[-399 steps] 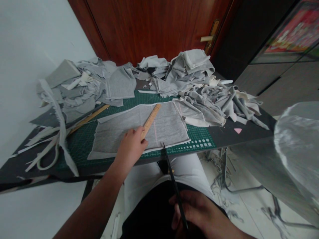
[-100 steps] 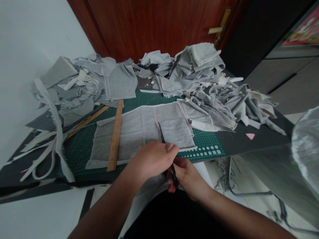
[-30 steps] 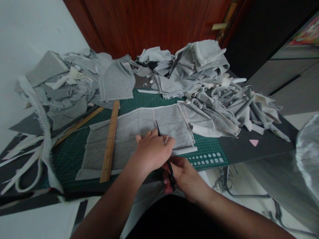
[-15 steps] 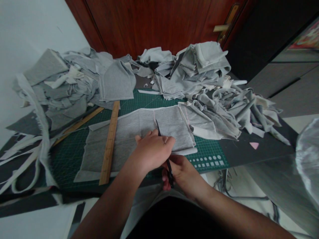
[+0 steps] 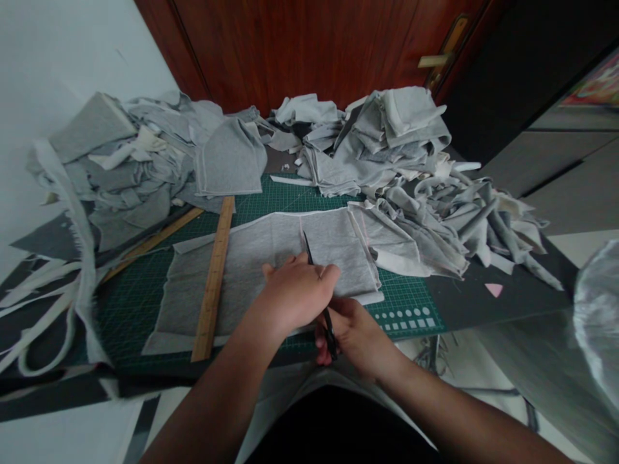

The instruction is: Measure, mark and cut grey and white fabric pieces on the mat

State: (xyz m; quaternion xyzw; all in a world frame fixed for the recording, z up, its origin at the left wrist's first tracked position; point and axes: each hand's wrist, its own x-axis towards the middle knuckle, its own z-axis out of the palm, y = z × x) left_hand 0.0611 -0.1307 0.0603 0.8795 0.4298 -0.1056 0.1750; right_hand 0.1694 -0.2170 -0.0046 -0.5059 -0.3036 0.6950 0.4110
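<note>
A flat, folded piece of grey fabric lies across the green cutting mat. My left hand rests palm down on it, fingers bent against the cloth; the fingertips are partly hidden. Dark scissors are in my right hand, at the fabric's near edge. Their blade runs up past my left hand, its tip close to a faint pink line on the cloth. A wooden ruler lies across the left part of the fabric.
Heaps of grey fabric stand at the back left, with another pile at the back right. A second wooden stick and pale strips lie left. A pink chalk piece sits near the table's right edge.
The view has shifted very slightly. Both hands, the scissors and the fabric keep practically the same positions.
</note>
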